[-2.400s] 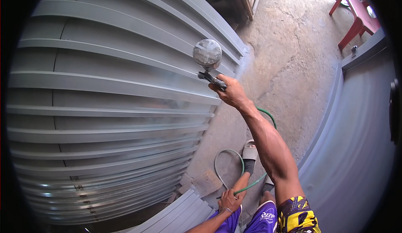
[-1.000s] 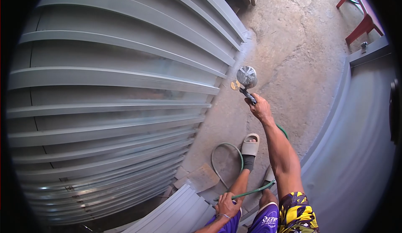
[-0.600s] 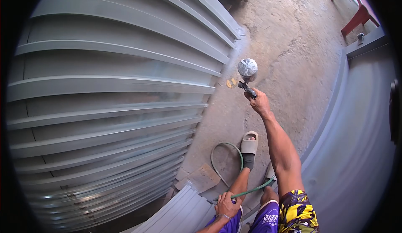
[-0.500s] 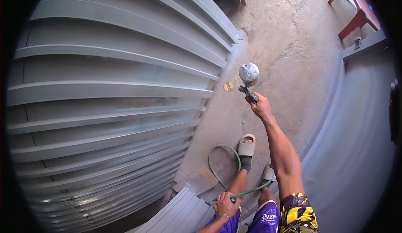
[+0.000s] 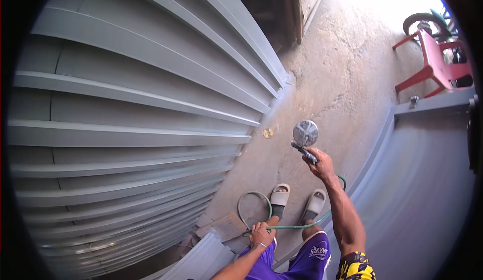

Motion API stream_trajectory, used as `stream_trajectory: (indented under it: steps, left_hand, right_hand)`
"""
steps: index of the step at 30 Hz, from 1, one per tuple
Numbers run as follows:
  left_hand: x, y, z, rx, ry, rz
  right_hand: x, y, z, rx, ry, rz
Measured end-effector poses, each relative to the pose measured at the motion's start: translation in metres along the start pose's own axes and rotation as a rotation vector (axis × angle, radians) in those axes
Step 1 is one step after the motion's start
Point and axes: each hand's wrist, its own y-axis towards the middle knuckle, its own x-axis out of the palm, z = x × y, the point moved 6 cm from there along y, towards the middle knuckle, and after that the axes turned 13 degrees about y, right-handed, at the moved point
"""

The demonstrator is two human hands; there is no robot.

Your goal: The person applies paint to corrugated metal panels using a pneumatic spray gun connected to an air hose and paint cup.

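My right hand [image 5: 322, 166] is closed around the handle of a paint spray gun [image 5: 303, 151], which has a round, paint-smeared metallic cup [image 5: 306, 133] at its top. The gun is out over the floor, to the right of a tall grey slatted metal panel [image 5: 136, 135]. By my left knee, my left hand [image 5: 262, 233] grips a green hose [image 5: 297, 226]. From there the hose passes across my legs and shows again beyond my right forearm; its join to the gun is hidden. Another stretch loops beside my left foot.
A grey framed sheet [image 5: 422, 179] stands at the right, with a red plastic chair [image 5: 437, 66] and a wheeled vehicle [image 5: 427, 24] beyond it. A small yellow disc [image 5: 268, 133] lies on the concrete floor [image 5: 347, 88]. Grey slats [image 5: 206, 257] lie at lower left.
The view has shifted, showing more of the chair and far floor. My right hand and the spray gun are now nearer my body. My right foot has come forward beside the left one.
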Motion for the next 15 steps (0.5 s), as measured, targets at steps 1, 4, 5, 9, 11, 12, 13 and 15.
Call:
stream_trajectory:
  steps: [1, 4, 5, 9, 11, 12, 13, 15]
  left_hand:
    - [-0.004, 0.005, 0.007, -0.007, -0.013, 0.014]
    - [-0.017, 0.014, 0.031, -0.035, -0.023, 0.049]
    - [-0.02, 0.018, 0.04, -0.055, -0.017, 0.058]
    - [-0.041, 0.024, 0.077, -0.176, 0.001, 0.035]
    - [-0.055, 0.021, 0.097, -0.194, 0.007, 0.027]
    - [-0.059, 0.023, 0.111, -0.203, 0.021, 0.018]
    - [-0.063, 0.024, 0.113, -0.206, 0.034, 0.007]
    - [-0.07, 0.029, 0.132, -0.208, 0.055, 0.014]
  right_hand:
    - [-0.009, 0.004, -0.002, -0.005, 0.014, -0.015]
    - [-0.038, 0.025, -0.007, -0.027, -0.106, -0.144]
    - [-0.048, 0.032, -0.009, -0.045, -0.143, -0.153]
    - [-0.053, 0.075, 0.026, -0.085, -0.059, -0.259]
    - [-0.057, 0.09, 0.042, -0.038, -0.042, -0.278]
    - [-0.06, 0.1, 0.047, -0.018, -0.036, -0.284]
    - [-0.056, 0.105, 0.048, 0.0, -0.009, -0.267]
    - [-0.049, 0.119, 0.07, 0.086, -0.017, -0.324]
